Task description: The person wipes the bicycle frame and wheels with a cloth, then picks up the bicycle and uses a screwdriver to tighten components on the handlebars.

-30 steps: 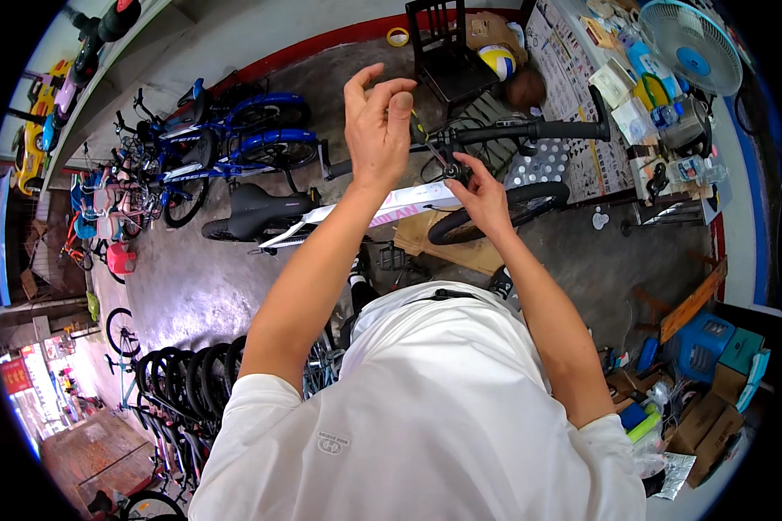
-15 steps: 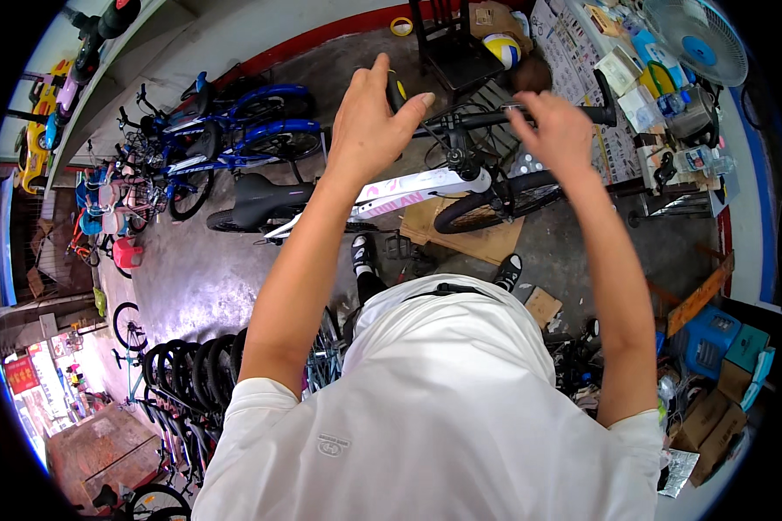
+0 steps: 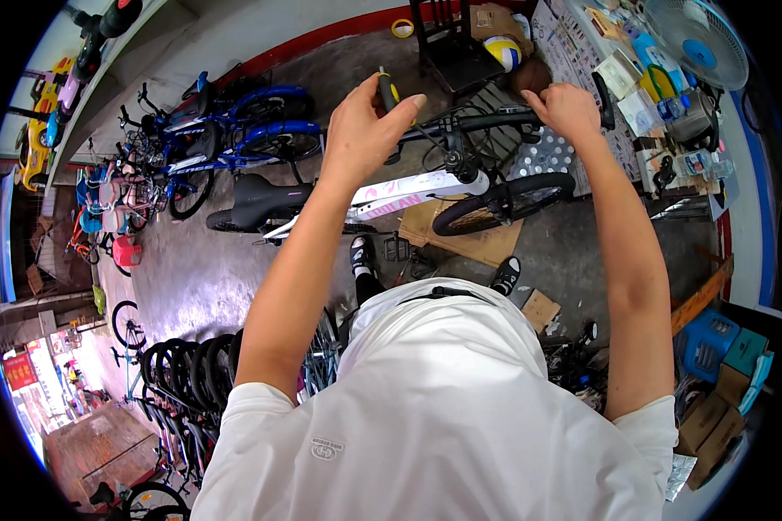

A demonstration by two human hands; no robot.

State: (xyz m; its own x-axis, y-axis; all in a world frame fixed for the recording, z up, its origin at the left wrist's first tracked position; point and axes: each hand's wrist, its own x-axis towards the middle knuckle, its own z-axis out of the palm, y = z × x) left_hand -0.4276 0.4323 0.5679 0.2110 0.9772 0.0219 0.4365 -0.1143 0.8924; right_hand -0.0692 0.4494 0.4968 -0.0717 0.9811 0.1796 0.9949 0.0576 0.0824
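Note:
A white bicycle with pink markings stands across in front of me, its black saddle to the left and front wheel to the right. My left hand is above the left part of the black handlebar. Its fingers curl round a tool with a black-and-yellow handle; the tool's working end is hidden. My right hand is closed over the handlebar near its right end, thumb along the bar. Most of that hand's fingers are out of sight behind it.
Blue bicycles stand at the left, with a row of black tyres nearer. Cardboard lies under the front wheel. Beyond are a dark chair and a ball. A cluttered bench with a fan is on the right.
My right hand has moved slightly right and come down onto the handlebar. My left hand's raised fingers have curled round the tool's handle.

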